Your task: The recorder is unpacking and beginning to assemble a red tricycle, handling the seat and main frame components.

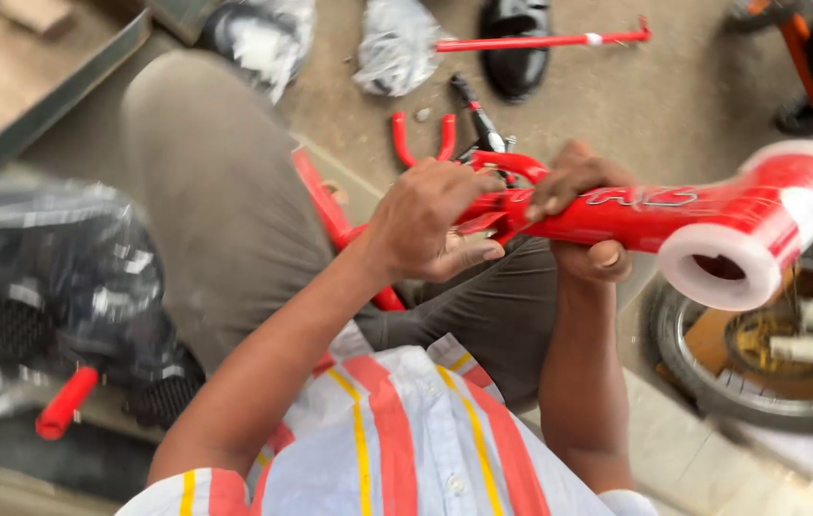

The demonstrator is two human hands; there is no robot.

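The person sat low with a red bicycle frame (655,215) laid across the lap, and everything in the room seemed to arrange itself around that frame. Its wide head tube, capped in white plastic, pointed away to the person's right, just above a small wheel (760,368) lying on the floor.

The right hand (583,215) was wrapped round the frame's main tube from below, fingers closed firmly over the top, thumb tucked beneath. The left hand (435,225) was at the frame's rear end, fingers curled and pressed together on the red bracket there; whether a small part was pinched between them I could not tell, for the knuckles hid it.

Beyond the frame, on the floor, lay a thin red rod (540,41), a black shoe (513,43) and crumpled plastic wrap (392,43). To the frame's left sat a bundle in dark plastic (43,287) with a red grip (64,403) poking out below it.

To my eye, doing this well meant keeping the right hand steady as a clamp, so the tube would not roll on the knee, and letting the left fingers work squarely at the bracket rather than at an angle. The picture was blurred near the head tube, so finer detail escaped me.
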